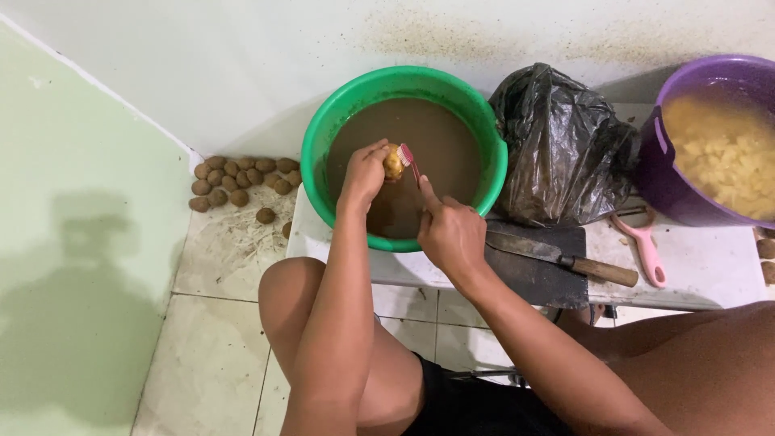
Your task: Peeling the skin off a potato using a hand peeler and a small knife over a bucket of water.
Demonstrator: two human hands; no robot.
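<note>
Head view: left hand (365,171) pinches potato (392,164); right hand (450,234) grips toothbrush (409,159).
Left: unwashed potatoes (240,179) piled beyond left hand.
Done: cut pieces in purple bucket (674,198).

A small round potato (392,164), yellowish-brown and wet, which I see pinched at its left side between fingertips over the middle of the green basin (323,137). The basin is round, bright green, filled with opaque brown water, and stands on a white surface beside the wall. Against the potato's right face lies the head of a toothbrush (407,157), with pink-and-white bristles; its red handle slants down and to the right, its lower end hidden inside the gripping fist.
</note>
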